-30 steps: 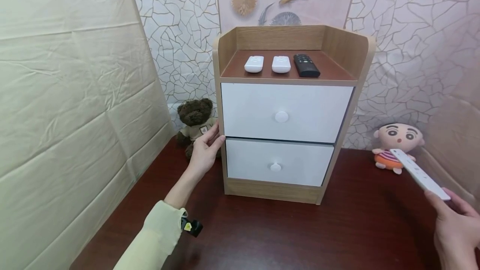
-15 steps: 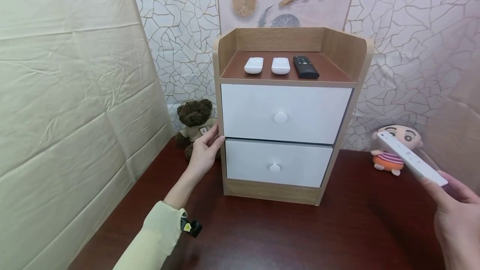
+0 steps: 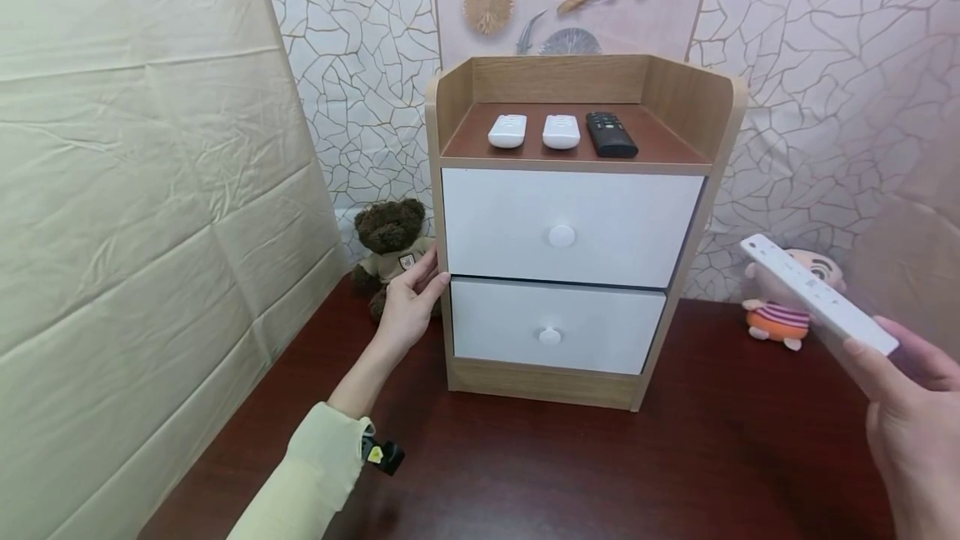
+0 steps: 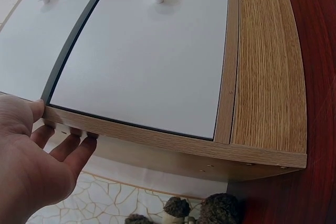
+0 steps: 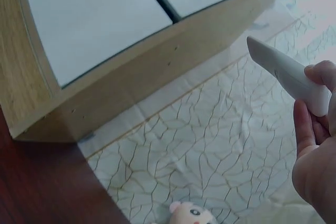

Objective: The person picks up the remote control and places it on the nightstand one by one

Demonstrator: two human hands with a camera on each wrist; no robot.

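Note:
My right hand (image 3: 911, 419) holds a slim white remote control (image 3: 817, 292) by its near end, thumb on one side and fingers on the other. It is raised in the air right of the cabinet, its far end pointing up and left. In the right wrist view the remote control (image 5: 286, 72) shows edge-on beside the cabinet's side panel. My left hand (image 3: 408, 307) grips the left edge of the wooden cabinet (image 3: 543, 384), level with the gap between its two white drawers. The left wrist view shows the thumb at the front edge and fingertips on the side panel (image 4: 152, 153).
On the cabinet top lie two small white remotes (image 3: 507, 132) (image 3: 561, 132) and a black remote (image 3: 611, 135). A brown teddy bear (image 3: 390, 227) sits behind the left hand. A plush doll (image 3: 778, 323) stands at the right, partly covered by the held remote. The tabletop (image 3: 540, 473) is dark red.
My right hand has lifted the white remote control up and a little left, so it now overlaps the doll's head. The left hand stays at the cabinet's edge.

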